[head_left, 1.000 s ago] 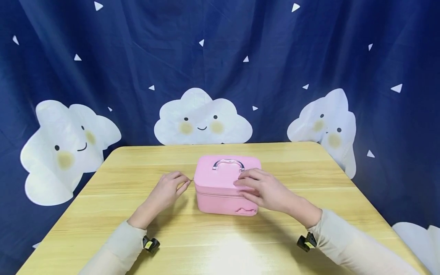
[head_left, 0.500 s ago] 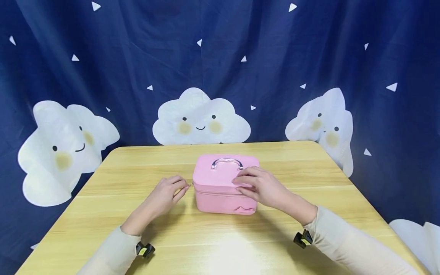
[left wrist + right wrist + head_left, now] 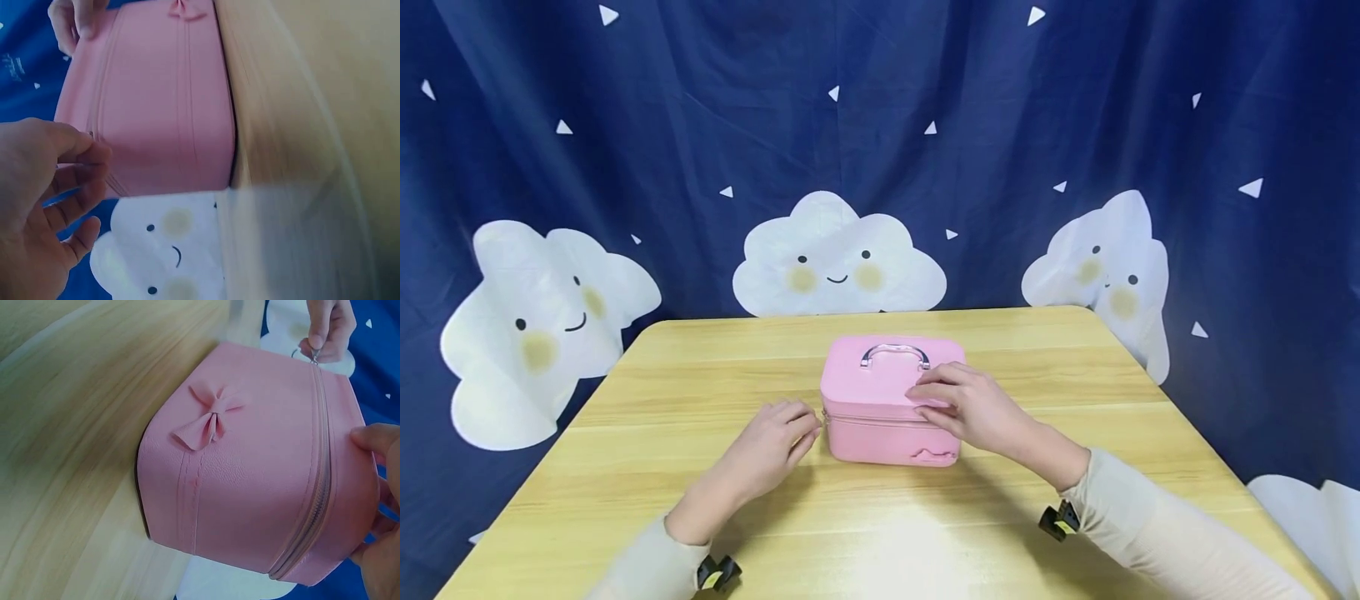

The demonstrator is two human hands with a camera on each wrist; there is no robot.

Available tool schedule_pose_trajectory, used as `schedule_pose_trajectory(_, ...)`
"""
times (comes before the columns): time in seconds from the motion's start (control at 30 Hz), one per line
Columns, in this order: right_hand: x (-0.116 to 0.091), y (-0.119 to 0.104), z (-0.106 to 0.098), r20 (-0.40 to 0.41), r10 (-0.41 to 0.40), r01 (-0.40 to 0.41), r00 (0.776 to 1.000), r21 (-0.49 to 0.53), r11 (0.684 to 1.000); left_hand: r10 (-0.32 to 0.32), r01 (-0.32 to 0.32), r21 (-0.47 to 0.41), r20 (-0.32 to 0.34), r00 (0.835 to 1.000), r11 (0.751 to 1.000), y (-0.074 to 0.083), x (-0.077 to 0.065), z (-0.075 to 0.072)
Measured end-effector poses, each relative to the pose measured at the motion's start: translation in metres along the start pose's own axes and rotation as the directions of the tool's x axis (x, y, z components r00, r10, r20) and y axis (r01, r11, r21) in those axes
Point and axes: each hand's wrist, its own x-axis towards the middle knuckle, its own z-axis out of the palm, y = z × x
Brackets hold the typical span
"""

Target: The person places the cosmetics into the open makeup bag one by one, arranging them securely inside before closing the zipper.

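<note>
A pink vanity case [image 3: 868,387] with a silver handle [image 3: 895,349] on its lid stands upright on the table, lid down. My left hand [image 3: 775,446] is at its front left corner. Thumb and index finger pinch the metal zipper pull [image 3: 315,355], plain in the right wrist view; the other fingers hang loosely bent. My right hand [image 3: 977,410] grips the lid at the front right, thumb on its front side and fingers over the top. Along the front runs the zipper [image 3: 322,481], with a pink bow [image 3: 215,415] below it.
The wooden table [image 3: 715,350] has rounded far corners. Behind it hangs a dark blue curtain [image 3: 775,83] with white smiling clouds and small triangles. A small black camera sits on each wrist.
My left hand has come nearer along the case's left side to the front corner, with the zipper pull between its fingers. My right hand stays on the lid; the case stands still.
</note>
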Motion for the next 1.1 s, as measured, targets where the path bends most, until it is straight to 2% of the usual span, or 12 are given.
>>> schedule_pose_trajectory(0.1, 0.000, -0.001, 0.000, -0.001, 0.005, -0.005, 1.000, -0.004, 1.000, 0.004, -0.004, 0.020, -0.006, 1.000, 1.000, 0.009, 0.001, 0.002)
schedule_pose_trajectory(0.27, 0.000, 0.000, 0.001, -0.010, 0.005, -0.006, 1.000, -0.005, 1.000, 0.052, -0.050, 0.044, -0.046, 0.998, 0.998, 0.023, 0.005, 0.006)
schedule_pose_trajectory(0.4, -0.001, 0.001, 0.003, -0.023, -0.010, 0.010, 1.000, -0.001, 1.000, 0.086, -0.082, 0.070, -0.068, 0.994, 0.994, 0.034, 0.012, 0.011)
schedule_pose_trajectory(0.57, -0.002, 0.002, 0.005, -0.038, -0.020, 0.020, 0.999, 0.003, 1.000, 0.094, -0.082, 0.126, -0.087, 0.992, 0.989, 0.049, 0.023, 0.019)
schedule_pose_trajectory(0.93, -0.002, -0.002, 0.003, -0.028, 0.002, -0.002, 1.000, 0.001, 1.000, 0.136, -0.115, 0.229, -0.080, 0.988, 0.967, 0.085, 0.048, 0.034)
schedule_pose_trajectory(1.1, -0.001, -0.001, 0.002, -0.027, 0.004, -0.003, 1.000, 0.027, 1.000, 0.144, -0.120, 0.276, -0.068, 0.987, 0.954, 0.095, 0.056, 0.043)
